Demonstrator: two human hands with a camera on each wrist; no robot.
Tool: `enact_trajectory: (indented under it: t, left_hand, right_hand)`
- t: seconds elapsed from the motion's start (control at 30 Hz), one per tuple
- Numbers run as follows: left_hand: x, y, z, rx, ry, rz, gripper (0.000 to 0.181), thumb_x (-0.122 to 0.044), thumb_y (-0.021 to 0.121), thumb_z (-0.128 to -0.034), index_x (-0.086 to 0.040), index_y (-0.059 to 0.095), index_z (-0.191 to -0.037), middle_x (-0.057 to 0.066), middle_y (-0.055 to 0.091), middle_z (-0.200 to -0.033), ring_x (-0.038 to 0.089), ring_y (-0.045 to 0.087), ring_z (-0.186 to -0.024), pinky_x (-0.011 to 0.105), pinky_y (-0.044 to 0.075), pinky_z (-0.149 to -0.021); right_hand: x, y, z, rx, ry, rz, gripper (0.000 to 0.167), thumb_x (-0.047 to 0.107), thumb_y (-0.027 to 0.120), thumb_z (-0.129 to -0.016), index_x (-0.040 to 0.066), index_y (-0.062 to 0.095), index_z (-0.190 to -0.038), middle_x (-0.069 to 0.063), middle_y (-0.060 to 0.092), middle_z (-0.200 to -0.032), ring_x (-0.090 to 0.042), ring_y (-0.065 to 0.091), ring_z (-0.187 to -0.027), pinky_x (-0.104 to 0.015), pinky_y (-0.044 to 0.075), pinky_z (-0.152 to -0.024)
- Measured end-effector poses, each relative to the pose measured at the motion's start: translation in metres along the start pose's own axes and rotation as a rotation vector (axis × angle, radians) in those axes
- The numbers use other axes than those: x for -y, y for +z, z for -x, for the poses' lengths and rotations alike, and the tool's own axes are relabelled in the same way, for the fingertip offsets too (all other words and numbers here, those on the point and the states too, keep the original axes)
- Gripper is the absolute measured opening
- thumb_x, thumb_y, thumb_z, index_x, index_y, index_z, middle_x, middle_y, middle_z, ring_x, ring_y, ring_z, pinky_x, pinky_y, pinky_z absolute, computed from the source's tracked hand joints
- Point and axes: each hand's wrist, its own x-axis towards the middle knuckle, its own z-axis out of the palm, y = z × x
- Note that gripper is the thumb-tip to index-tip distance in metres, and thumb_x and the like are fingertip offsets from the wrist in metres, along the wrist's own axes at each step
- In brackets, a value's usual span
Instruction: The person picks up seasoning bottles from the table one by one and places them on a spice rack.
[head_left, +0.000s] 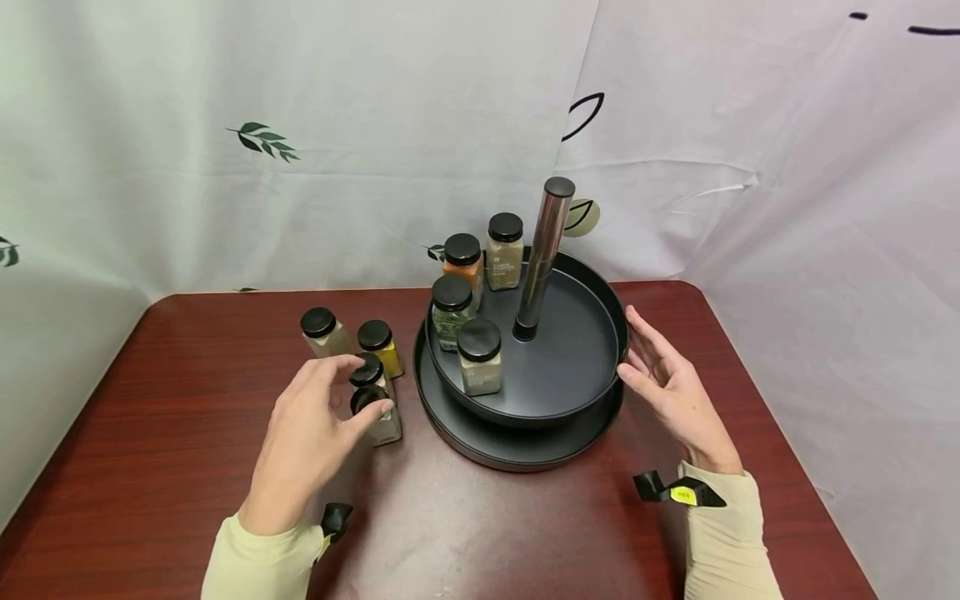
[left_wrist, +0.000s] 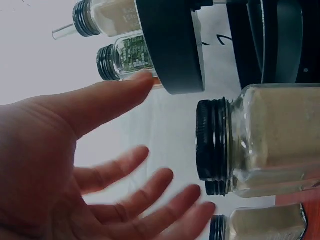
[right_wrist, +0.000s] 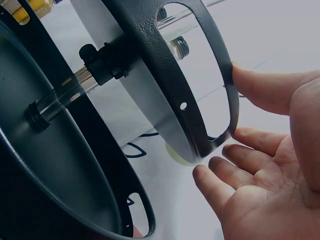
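My left hand is open around the black-lidded jars left of a two-tier black stand, thumb and forefinger on either side of the front jar and one behind it. In the left wrist view a gap shows between the hand and the near jar, so nothing is held. My right hand rests thumb and fingertips against the right rim of the upper tray; in the right wrist view the thumb and forefinger of that hand touch the slotted rim from outside.
Several spice jars stand along the upper tray's left side, the front one whitish. A shiny post rises from its middle. The lower tray sits on the red-brown table. Yellow and beige jars stand behind my left hand.
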Motion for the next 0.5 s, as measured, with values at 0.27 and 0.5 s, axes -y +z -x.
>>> enact_trajectory:
  t: [0.27,0.5]
  left_hand:
    - [0.001,0.007,0.003,0.052,-0.193,-0.019,0.073,-0.027,0.089,-0.0747,0.001,0.046,-0.127,0.017,0.052,-0.114,0.032,0.058,-0.100,0.052,0.046,-0.082]
    - [0.002,0.017,0.010,0.041,-0.218,-0.016,0.080,-0.026,0.092,-0.0712,0.000,0.044,-0.129,0.017,0.051,-0.112,0.032,0.057,-0.095,0.049,0.046,-0.076]
  right_hand:
    - [0.001,0.000,0.000,0.006,0.010,0.006,0.071,-0.009,0.055,-0.098,0.006,0.024,-0.159,-0.013,0.015,-0.167,-0.022,0.022,-0.151,-0.019,0.031,-0.112]
    - [0.002,0.001,0.000,0.014,0.019,0.003,0.072,-0.009,0.056,-0.098,0.007,0.023,-0.160,-0.011,0.015,-0.167,-0.022,0.022,-0.152,-0.019,0.031,-0.112]
